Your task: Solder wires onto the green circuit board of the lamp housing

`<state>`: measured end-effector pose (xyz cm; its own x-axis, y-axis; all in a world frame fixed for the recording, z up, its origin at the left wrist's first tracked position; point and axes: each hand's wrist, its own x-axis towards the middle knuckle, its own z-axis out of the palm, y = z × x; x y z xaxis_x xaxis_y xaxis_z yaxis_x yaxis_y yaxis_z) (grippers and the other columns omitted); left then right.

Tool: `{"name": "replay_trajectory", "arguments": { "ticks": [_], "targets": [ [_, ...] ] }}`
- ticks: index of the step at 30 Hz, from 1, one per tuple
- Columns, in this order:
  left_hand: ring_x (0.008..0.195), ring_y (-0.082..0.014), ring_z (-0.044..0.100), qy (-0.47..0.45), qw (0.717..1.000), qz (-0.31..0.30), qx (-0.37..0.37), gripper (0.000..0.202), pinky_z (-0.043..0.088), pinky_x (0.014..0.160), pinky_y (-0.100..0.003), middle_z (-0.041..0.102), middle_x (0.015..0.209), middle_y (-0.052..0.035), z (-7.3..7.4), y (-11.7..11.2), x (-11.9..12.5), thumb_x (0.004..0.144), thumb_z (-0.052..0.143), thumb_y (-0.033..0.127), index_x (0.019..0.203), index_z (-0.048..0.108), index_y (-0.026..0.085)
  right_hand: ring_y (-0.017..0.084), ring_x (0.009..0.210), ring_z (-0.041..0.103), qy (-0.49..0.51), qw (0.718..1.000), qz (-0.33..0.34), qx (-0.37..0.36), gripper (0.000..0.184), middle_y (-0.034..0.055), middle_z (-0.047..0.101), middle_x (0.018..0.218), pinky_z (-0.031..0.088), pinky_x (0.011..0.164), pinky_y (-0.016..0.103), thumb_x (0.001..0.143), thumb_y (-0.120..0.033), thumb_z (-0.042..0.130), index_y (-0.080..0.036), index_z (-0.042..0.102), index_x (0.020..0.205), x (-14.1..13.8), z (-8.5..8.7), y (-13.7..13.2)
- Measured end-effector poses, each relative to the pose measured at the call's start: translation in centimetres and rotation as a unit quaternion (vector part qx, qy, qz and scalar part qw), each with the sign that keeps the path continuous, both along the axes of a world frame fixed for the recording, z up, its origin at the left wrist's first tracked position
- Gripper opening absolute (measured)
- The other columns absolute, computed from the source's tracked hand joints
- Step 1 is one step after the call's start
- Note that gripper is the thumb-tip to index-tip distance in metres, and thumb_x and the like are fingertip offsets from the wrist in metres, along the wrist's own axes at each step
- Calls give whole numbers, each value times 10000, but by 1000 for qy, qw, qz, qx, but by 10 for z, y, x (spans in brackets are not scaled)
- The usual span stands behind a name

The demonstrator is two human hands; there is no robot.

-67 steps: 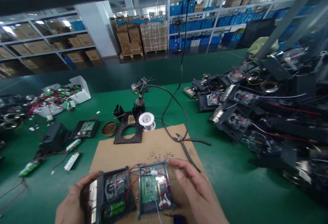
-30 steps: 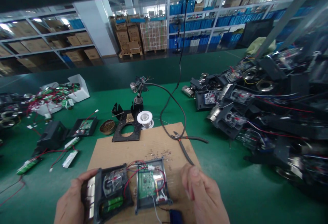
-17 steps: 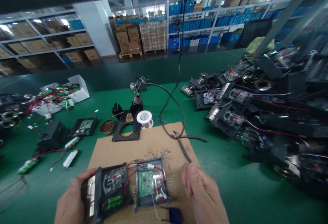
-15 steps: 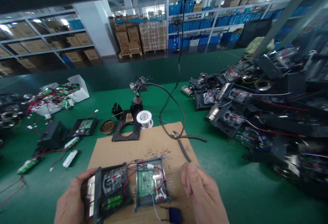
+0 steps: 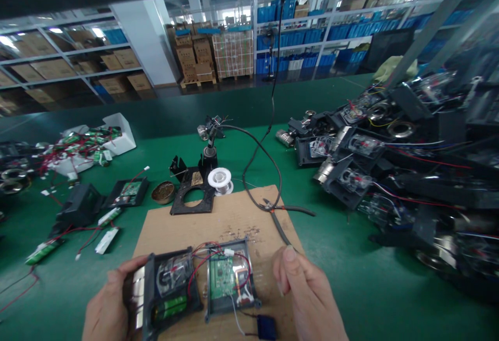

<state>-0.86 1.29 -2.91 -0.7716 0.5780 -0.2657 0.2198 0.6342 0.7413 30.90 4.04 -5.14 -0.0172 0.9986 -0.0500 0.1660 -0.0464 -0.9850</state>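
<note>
My left hand (image 5: 107,299) grips the left side of a dark plastic housing (image 5: 197,307), its fingers round the shiny metal part. Inside the housing are a green battery (image 5: 173,307) and a clear-covered mechanism. Red and black wires link it to an open tray with a green circuit board (image 5: 221,276), lying just to its right. A small dark blue block (image 5: 266,326) hangs on leads below the board. My right hand (image 5: 306,289) is closed, thumb pressed to the fingers; whatever is between them is hidden. Just beyond its thumb is one handle of the cutting pliers (image 5: 278,224); contact is unclear.
A cardboard sheet (image 5: 175,232) lies under the work. Behind it are a black stand (image 5: 191,210), a solder spool (image 5: 220,179) and a round bowl (image 5: 162,193). Wired batteries (image 5: 86,146) are heaped at left, dark metal-and-plastic assemblies (image 5: 358,148) at right. A black cable (image 5: 278,167) loops down.
My right hand has shifted very slightly left and up, still closed. My left hand, the housing and the board stay nearly where they were.
</note>
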Motion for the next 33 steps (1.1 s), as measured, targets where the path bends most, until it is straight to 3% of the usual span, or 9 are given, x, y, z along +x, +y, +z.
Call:
{"name": "replay_trajectory", "arguments": {
  "ticks": [4,7,13,20,26,33],
  "targets": [
    [887,-299,669,38,998,-45,-32,622,499,949,-433,757,886,-72,-11,-5,-15,920,265,572,1010,766,214,115,634,599,8,1000,10,-9,392,-20,630,759,536,625,266,1068,-476,522,-165,646,862,-4,-3,1],
    [883,-296,675,64,995,-74,-30,621,508,931,-424,764,909,-74,-14,-8,-21,933,262,565,1033,763,213,117,604,569,12,1000,11,-12,521,-38,562,654,501,608,263,1085,-528,437,-184,578,721,-5,-2,1],
    [921,-305,686,38,998,-49,13,575,494,932,-434,755,815,-66,-5,-3,-7,954,275,528,918,764,227,119,595,550,19,1000,11,-18,553,-39,543,635,478,594,261,1071,-576,430,-195,545,687,-4,-3,1],
    [932,-294,683,-7,997,-18,72,598,480,940,-427,780,917,-58,-17,-7,-11,926,350,652,937,767,223,121,597,547,32,999,12,-19,545,-37,548,638,475,599,264,1059,-588,445,-198,546,691,-5,-5,3],
    [932,-295,686,10,996,-68,56,604,502,956,-437,781,932,-62,-17,-8,-18,936,341,651,939,774,230,160,591,531,43,999,8,-18,575,-3,535,604,429,570,289,1070,-571,361,-232,515,631,-6,-1,3],
    [937,-312,678,28,999,-37,26,594,484,964,-464,779,942,-79,-4,-4,-4,937,292,579,930,768,225,149,590,476,102,995,-3,-15,594,-11,515,599,390,590,278,1057,-605,391,-227,480,608,-8,5,3]
  ]
}}
